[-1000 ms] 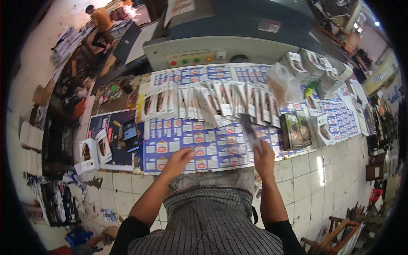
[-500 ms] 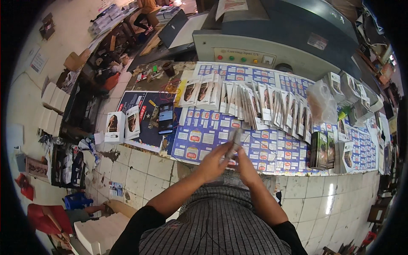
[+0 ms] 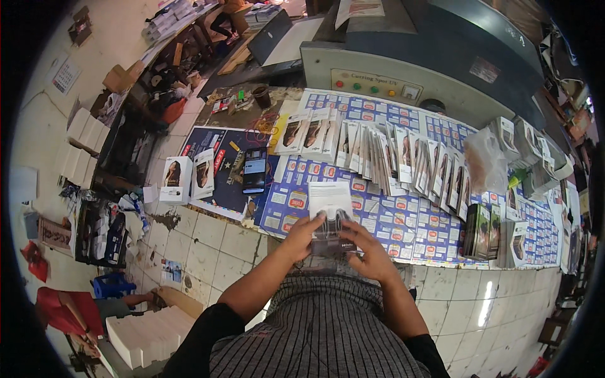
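Observation:
A flat white and dark printed packet [image 3: 330,196] is held upright in front of me, above the near edge of the table. My left hand [image 3: 302,238] grips its left edge, thumb across the front. At its right side my right hand [image 3: 370,251] has its fingers bent over the edge and lower front. Whether the packet is a folded carton or a sleeve cannot be made out. Beyond it, a long overlapping row of similar white packets [image 3: 372,148] with a hair picture runs across the table. Left of these lies a black phone [image 3: 254,170] with its screen lit.
Blue printed sheets [image 3: 403,236] cover the table. A white box [image 3: 175,180] and another packet [image 3: 203,173] stand at the left. To the right are a clear plastic bag [image 3: 485,160], green packs [image 3: 482,232] and wrapped stacks [image 3: 539,151]. A large machine [image 3: 416,60] rises behind.
The packet has turned from edge-on to face me and come lower. My hands have moved apart to its two sides. The view has shifted slightly.

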`<state>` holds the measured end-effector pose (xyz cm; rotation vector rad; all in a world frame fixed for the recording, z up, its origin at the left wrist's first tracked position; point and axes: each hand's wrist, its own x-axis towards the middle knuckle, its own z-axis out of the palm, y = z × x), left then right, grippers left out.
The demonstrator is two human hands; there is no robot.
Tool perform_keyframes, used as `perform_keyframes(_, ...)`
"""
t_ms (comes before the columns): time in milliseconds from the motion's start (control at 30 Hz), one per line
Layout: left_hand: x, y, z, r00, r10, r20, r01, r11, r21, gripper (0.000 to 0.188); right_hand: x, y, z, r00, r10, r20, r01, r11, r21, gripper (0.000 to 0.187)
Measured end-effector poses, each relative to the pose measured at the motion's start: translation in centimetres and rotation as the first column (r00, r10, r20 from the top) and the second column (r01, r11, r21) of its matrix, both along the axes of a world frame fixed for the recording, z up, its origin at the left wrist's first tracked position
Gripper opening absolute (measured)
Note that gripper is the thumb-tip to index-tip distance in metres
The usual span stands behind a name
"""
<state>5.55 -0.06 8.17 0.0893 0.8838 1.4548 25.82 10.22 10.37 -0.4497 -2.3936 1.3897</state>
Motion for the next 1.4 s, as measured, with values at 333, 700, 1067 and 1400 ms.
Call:
perform_keyframes(333,1.7,-0.5,-1.3,0.973,0.002,-0.231,0.011,0.998,0.055,0.037,-3.5,-1.7,0.2,0.934,-0.356,0.035,0.347,0.925,0.157,0.081)
perform_keyframes(700,1.4,-0.6,-1.6,0.972,0.033,-0.231,-0.002,0.991,0.135,0.04,-4.2,-2.4,0.1,0.906,-0.421,-0.046,0.42,0.88,0.219,0.081)
perform_keyframes(1067,0.9,-1.2,-1.9,0.997,0.027,-0.077,-0.016,0.989,0.144,0.043,-4.4,-2.3,0.1,0.864,-0.489,-0.121,0.499,0.796,0.341,0.045)
perform_keyframes(1400,0.8,-1.6,-2.7,0.995,-0.024,-0.096,0.043,0.978,0.205,0.043,-5.0,-1.3,1.0,0.846,-0.39,-0.364,0.533,0.62,0.575,0.021)
